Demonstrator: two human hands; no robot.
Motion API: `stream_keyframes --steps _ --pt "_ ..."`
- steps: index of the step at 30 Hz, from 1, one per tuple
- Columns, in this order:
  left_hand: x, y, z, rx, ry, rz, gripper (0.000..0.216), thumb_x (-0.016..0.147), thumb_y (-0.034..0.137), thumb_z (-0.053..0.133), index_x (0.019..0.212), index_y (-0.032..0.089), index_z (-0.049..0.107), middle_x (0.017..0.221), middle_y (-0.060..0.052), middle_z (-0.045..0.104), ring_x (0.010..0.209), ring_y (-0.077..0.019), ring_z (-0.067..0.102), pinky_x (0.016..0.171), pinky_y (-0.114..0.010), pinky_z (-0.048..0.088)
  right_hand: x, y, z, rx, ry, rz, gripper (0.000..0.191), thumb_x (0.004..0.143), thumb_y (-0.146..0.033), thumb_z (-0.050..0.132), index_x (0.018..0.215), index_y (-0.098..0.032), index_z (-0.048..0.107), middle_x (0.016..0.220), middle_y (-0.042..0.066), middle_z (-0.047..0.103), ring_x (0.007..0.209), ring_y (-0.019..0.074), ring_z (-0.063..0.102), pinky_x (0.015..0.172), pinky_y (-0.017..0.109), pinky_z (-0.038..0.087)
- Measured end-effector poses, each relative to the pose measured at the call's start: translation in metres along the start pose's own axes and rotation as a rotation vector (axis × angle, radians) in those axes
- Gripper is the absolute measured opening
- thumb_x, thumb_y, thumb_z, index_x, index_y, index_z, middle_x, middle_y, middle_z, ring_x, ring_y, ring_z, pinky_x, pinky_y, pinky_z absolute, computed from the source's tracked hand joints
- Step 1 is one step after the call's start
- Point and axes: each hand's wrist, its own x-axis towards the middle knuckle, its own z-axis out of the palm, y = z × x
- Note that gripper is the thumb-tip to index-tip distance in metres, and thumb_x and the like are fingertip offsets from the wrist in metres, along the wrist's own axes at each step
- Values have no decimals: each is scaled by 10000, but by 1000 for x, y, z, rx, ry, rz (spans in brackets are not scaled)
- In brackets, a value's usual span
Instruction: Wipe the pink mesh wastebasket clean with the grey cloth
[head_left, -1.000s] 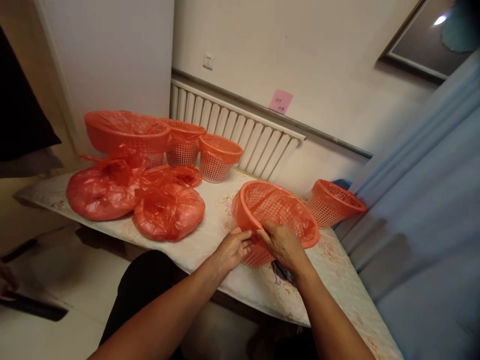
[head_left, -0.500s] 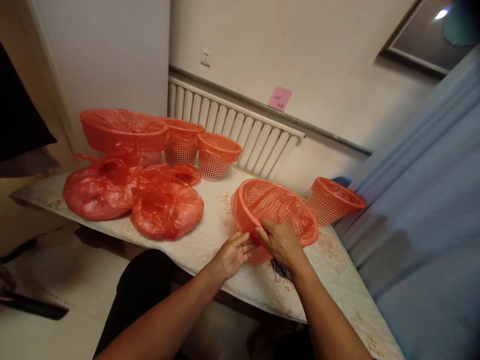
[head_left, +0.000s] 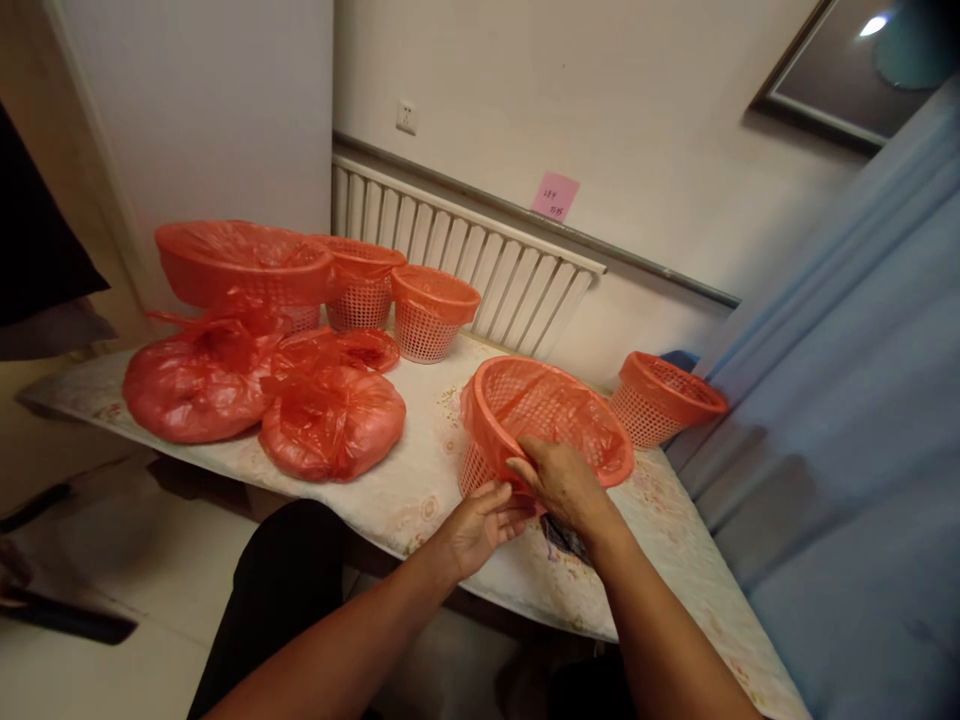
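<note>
Two hands are working on a tilted red basket [head_left: 547,425] lined with a red plastic bag, near the table's [head_left: 420,500] front edge. Compared with a second ago, the left hand [head_left: 480,525] is sitting lower, now under the basket's near side with fingers curled against its base, suggesting the bag is being tucked underneath. The right hand [head_left: 562,485] is pinching the near rim, fingers closed on bag and rim together. Tied red bags [head_left: 330,420] are lying toward the left edge.

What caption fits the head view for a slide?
Both hands, left hand and right hand, grip the near rim of a tilted red basket on a table beside tied red bags.
</note>
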Motion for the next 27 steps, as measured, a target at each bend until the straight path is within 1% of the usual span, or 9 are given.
stream_keyframes --steps 3,5,7,11,16,18,23,25,27 --pt "7 2 5 -5 27 12 190 780 190 676 953 144 611 881 -86 715 821 -205 691 845 -356 495 -10 8 -7 150 31 -77 250 913 -361 503 1050 -174 597 853 53 674 753 164 603 667 253 393" --pt "12 2 5 -5 58 13 184 767 169 689 922 156 591 847 -63 712 763 -192 694 788 -341 513 -21 20 -10 250 84 -90 332 890 -357 541 1173 -183 562 1018 84 672 898 189 616 775 292 437" --pt "14 2 3 -5 89 14 177 767 174 693 889 168 564 817 -51 710 718 -181 694 725 -315 518 -32 34 -12 310 121 -70 383 868 -374 567 1205 -191 557 1105 101 656 977 209 610 839 333 449" --pt "14 3 0 3 114 2 144 777 155 678 839 159 548 749 -74 713 697 -176 693 694 -285 508 -48 56 -10 275 80 -59 264 899 -387 508 1024 -200 647 935 62 692 825 188 624 763 307 448" --pt "16 8 -1 -12 145 3 84 787 127 640 805 157 564 733 -60 709 677 -159 683 700 -270 498 -46 53 -4 158 37 -28 337 934 -416 433 759 -182 600 693 20 628 640 155 555 615 253 366" --pt "17 14 -3 -25 168 10 59 821 196 618 822 151 580 735 -59 701 668 -152 673 691 -263 496 -40 44 -1 123 33 -8 325 933 -407 441 730 -186 566 652 4 600 591 139 525 574 241 325" --pt "14 30 -4 -50 179 37 379 878 482 505 937 126 620 834 -98 697 730 -172 664 709 -289 511 -20 18 0 78 15 -16 292 929 -394 461 737 -191 545 626 -9 582 554 124 496 549 235 271" --pt "13 33 -2 -50 175 61 329 872 442 539 961 137 622 866 -89 700 758 -172 666 734 -293 512 -14 10 0 57 -7 -16 295 929 -405 461 753 -188 555 632 1 590 572 128 513 556 236 268" --pt "14 32 0 -43 174 83 191 842 317 613 939 152 619 873 -68 703 767 -163 668 750 -288 509 -9 6 1 20 -14 -5 297 932 -413 454 782 -185 569 641 12 601 587 135 527 555 240 261"
